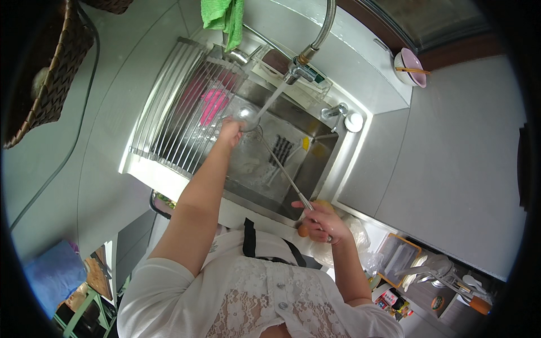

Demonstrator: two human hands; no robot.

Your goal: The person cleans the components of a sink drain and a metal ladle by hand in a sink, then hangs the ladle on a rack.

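Over the steel sink (262,194), a long-handled metal ladle (282,164) slants from the tap stream toward me. My right hand (324,221) is closed around the end of its handle, near the sink's front right corner. At the far end, my left hand (230,132) grips the edge of the ladle's round bowl, its fingers partly hidden. Water from the tap (297,70) runs down beside the bowl. A bright pink item (214,105), perhaps a rubber glove, shows beneath the slatted rack (194,84).
The slatted rack covers the sink's left part. A green cloth (224,19) hangs at the back. A small soap pump (336,111) and a white round cap (354,122) stand on the right rim. Pink and white bowls with chopsticks (412,70) sit farther right. A woven basket (56,79) is far left.
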